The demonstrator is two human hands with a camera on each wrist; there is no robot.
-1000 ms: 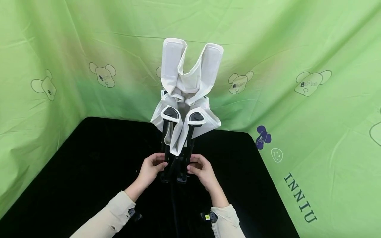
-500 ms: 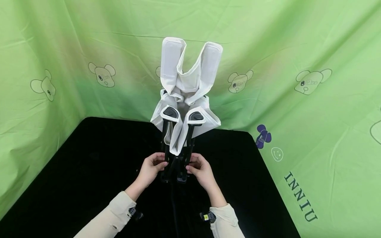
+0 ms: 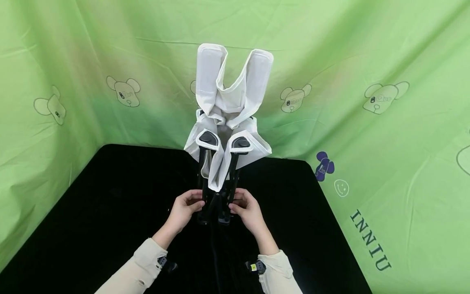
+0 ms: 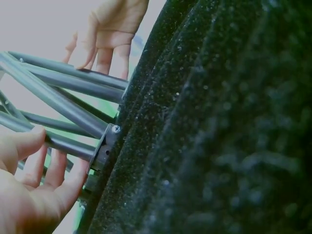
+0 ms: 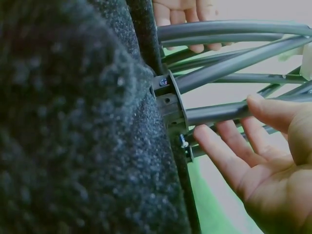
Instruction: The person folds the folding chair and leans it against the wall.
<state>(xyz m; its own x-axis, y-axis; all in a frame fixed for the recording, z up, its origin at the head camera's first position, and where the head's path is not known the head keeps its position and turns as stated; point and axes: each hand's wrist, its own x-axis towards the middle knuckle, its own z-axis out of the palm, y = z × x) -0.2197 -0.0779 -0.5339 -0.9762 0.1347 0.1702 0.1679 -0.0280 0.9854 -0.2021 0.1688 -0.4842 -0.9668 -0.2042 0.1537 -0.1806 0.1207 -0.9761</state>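
Change over the last second: negligible. The whole head view has shifted slightly, green backdrop (image 3: 338, 53) included, which suggests camera movement; the folding frame (image 3: 233, 166) has kept its place relative to the desk (image 3: 128, 192). In practical terms, the frame remains bundled and steadied, with no visible progress in opening or closing it.

Position: the frame stands upright near the middle of the desk. Its white fabric (image 3: 234, 100) hangs slack and creased at twelve o'clock from the tubes, two flaps pointing to eleven and one o'clock.

Grips: the left grip (image 3: 185, 210), at nine o'clock of the lower tubes, holds a tube between thumb and fingers. The right grip (image 3: 250, 210), at three o'clock, holds the opposite tube likewise. Foot bracket (image 5: 168, 109): appears to rest on the dark cloth, though blurred cloth obscures the contact.
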